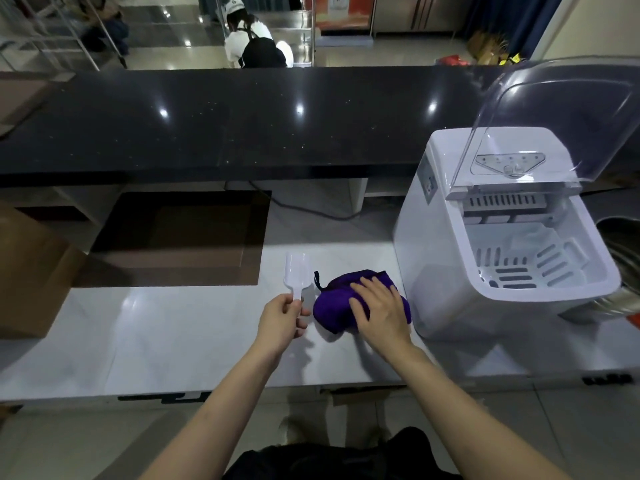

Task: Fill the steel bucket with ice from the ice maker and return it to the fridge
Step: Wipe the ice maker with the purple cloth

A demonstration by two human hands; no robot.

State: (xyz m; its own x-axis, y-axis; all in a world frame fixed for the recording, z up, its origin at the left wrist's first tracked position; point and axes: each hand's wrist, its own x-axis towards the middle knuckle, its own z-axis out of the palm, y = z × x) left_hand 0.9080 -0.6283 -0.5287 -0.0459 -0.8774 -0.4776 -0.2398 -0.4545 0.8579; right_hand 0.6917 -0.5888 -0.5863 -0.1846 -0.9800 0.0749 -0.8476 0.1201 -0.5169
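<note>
The bucket (pixel 623 258) sits at about three o'clock from our hands, tucked behind the ice maker (pixel 498 237) at the frame's right edge, so that only a curve of steel rim and wall shows. We cannot tell whether there is ice in it. We judge it stiff and smooth, light when empty but much heavier once filled, and cold and probably slippery with condensation. The rim, or a handle if it has one, looks the best place to take hold, with two hands once it is loaded.

The ice maker stands at two o'clock with its clear lid (pixel 554 126) tipped up and back. Its slotted white basket (pixel 526 261) is exposed, and we see no ice in it.

Nearer in, our left hand (pixel 282 318) pinches the handle of the white scoop (pixel 296 275), whose bowl points toward twelve o'clock and lies low over the counter (pixel 173 327). The scoop is thin plastic, light and rigid. Our right hand (pixel 379 306) rests flat on the purple cloth (pixel 332 306), fingers straight and spread, pressing rather than gripping. The cloth is bunched just beside the ice maker's near corner.

At ten o'clock lies a dark recess (pixel 180 237) in the counter. Across the black bar top (pixel 242 123), at twelve o'clock, another person (pixel 256 43) crouches on the floor.
</note>
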